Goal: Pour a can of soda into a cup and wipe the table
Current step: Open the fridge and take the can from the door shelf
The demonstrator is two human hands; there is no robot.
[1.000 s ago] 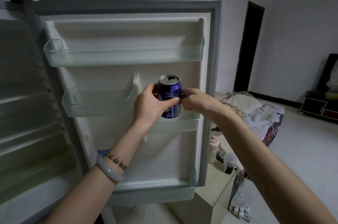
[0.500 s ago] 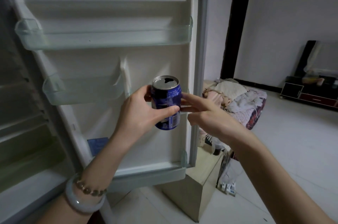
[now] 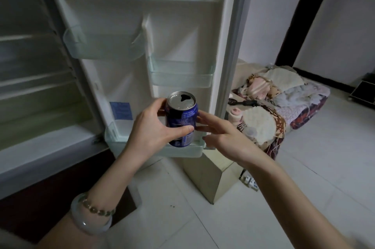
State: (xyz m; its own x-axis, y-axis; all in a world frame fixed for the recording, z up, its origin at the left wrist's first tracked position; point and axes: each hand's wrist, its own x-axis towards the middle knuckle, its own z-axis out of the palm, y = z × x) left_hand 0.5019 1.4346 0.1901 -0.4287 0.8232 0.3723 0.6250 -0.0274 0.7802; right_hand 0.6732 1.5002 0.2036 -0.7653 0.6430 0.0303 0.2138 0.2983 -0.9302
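left hand (image 3: 154, 131) grips the open can (image 3: 181, 118) mid-body; right hand (image 3: 227, 139) open beside it; thin-walled, likely slick: keep upright.

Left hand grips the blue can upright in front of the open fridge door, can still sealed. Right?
Not quite. The head view shows the can already open: a dark hole gapes in its silver lid. The rest holds: the left hand grips it upright in front of the open fridge door, the right hand beside it.
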